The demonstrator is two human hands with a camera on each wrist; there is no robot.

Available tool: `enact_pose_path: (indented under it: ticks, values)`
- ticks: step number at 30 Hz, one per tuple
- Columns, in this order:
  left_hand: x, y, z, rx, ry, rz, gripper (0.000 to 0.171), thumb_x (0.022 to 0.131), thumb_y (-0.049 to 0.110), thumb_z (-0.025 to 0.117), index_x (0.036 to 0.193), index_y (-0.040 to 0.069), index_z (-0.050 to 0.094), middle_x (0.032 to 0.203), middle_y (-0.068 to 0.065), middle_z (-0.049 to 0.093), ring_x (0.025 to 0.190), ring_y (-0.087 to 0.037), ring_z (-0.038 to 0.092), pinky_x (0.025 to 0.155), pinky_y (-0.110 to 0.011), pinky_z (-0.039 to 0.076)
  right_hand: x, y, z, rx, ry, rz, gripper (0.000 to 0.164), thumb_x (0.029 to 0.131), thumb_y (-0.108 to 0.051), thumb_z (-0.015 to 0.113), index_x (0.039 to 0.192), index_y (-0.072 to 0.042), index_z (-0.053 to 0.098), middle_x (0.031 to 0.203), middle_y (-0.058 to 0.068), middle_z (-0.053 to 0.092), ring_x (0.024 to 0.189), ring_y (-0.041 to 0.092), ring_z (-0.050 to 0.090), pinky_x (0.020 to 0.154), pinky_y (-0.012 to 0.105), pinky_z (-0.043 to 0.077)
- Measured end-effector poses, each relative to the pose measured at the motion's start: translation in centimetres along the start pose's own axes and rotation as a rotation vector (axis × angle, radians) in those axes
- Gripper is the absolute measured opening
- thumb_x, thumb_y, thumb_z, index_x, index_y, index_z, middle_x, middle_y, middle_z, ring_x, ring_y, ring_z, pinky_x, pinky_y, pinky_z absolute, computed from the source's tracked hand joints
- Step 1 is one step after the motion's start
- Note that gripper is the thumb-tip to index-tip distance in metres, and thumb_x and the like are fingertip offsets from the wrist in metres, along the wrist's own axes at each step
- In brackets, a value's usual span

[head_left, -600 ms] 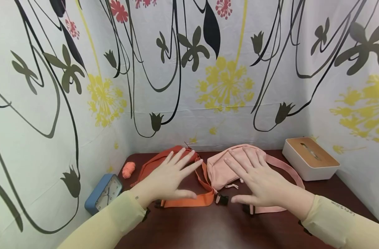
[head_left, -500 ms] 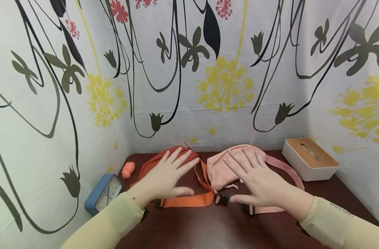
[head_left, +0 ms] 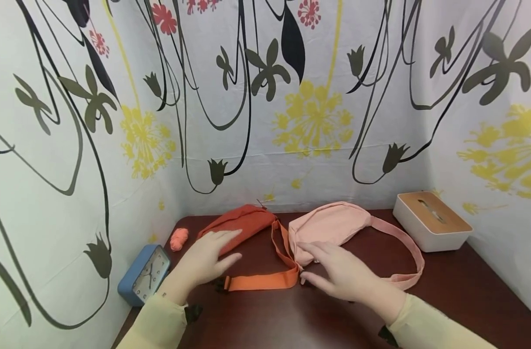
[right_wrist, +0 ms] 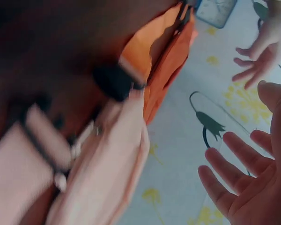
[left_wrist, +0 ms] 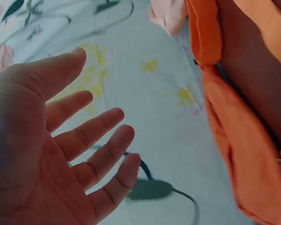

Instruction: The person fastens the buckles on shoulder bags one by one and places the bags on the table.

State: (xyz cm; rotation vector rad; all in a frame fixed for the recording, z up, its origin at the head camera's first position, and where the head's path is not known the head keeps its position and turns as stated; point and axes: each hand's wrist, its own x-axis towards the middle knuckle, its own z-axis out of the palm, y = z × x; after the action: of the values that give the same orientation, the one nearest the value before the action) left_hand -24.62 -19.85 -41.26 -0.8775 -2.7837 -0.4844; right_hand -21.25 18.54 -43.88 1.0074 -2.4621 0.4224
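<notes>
My left hand [head_left: 204,259] hovers with relaxed, spread fingers near the red-orange waist bag [head_left: 243,223] and holds nothing. An orange strap [head_left: 263,281] loops in front of that bag, a dark buckle [head_left: 222,284] at its left end. To the right lies a pink waist bag [head_left: 331,225], its strap [head_left: 411,247] curving round on the right. My right hand [head_left: 346,274] is raised in front of the pink bag, fingers loose, and hides part of its strap. The right wrist view shows the pink bag [right_wrist: 107,164] and a black buckle [right_wrist: 113,84], blurred.
A blue square clock [head_left: 145,276] stands at the table's left edge, with a small coral yarn bundle [head_left: 179,239] behind it. At the back right sits a white tissue box [head_left: 440,232] with a wooden lid. Flower-printed cloth [head_left: 265,121] surrounds the dark red table [head_left: 265,320].
Both hands have drawn back and down toward the person, and their widely spread fingers have relaxed. More of both bags now shows. The view has shifted slightly; the bags lie as before.
</notes>
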Motion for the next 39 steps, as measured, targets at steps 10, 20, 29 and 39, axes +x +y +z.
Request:
enact_pose_path:
  ticks: [10,20,29,39]
  values:
    - [-2.7,-4.7,3.0,-0.084,-0.064,-0.168,0.061,0.107,0.027,0.075,0.164,0.027,0.054,0.135,-0.003,0.072,0.083,-0.009,0.063,0.080,-0.034,0.054,0.6,-2.9,5.4,0.250,-0.020,0.017,0.047,0.105,-0.035,0.076,0.147,-0.015,0.067,0.126,-0.004,0.078,0.098,0.004,0.074,0.086,0.029,0.062]
    - [-3.5,-7.3,4.4,-0.141,-0.176,-0.268,0.065,0.102,0.003,0.073,0.163,0.018,0.055,0.163,-0.010,0.058,0.151,-0.040,0.055,0.118,-0.064,0.048,4.1,-4.0,10.4,0.430,-0.175,0.076,0.036,0.109,-0.034,0.070,0.138,-0.013,0.073,0.132,0.002,0.077,0.112,0.020,0.076,0.098,0.035,0.062]
    - [-3.8,-8.7,5.2,-0.155,-0.185,-0.329,0.062,0.099,0.004,0.078,0.157,0.019,0.062,0.158,-0.010,0.062,0.147,-0.041,0.058,0.114,-0.065,0.051,7.1,-5.1,14.0,0.486,-0.276,0.197,0.042,0.106,-0.036,0.074,0.142,-0.014,0.073,0.139,0.001,0.075,0.136,0.022,0.068,0.117,0.044,0.053]
    - [-4.5,-10.3,6.9,-0.167,-0.135,-0.341,0.048,0.098,0.007,0.080,0.144,0.019,0.071,0.131,-0.001,0.074,0.127,-0.028,0.069,0.108,-0.058,0.055,8.2,-6.4,16.9,0.507,-0.308,0.304,0.047,0.102,-0.044,0.079,0.142,-0.020,0.072,0.137,-0.002,0.074,0.134,0.020,0.066,0.117,0.043,0.052]
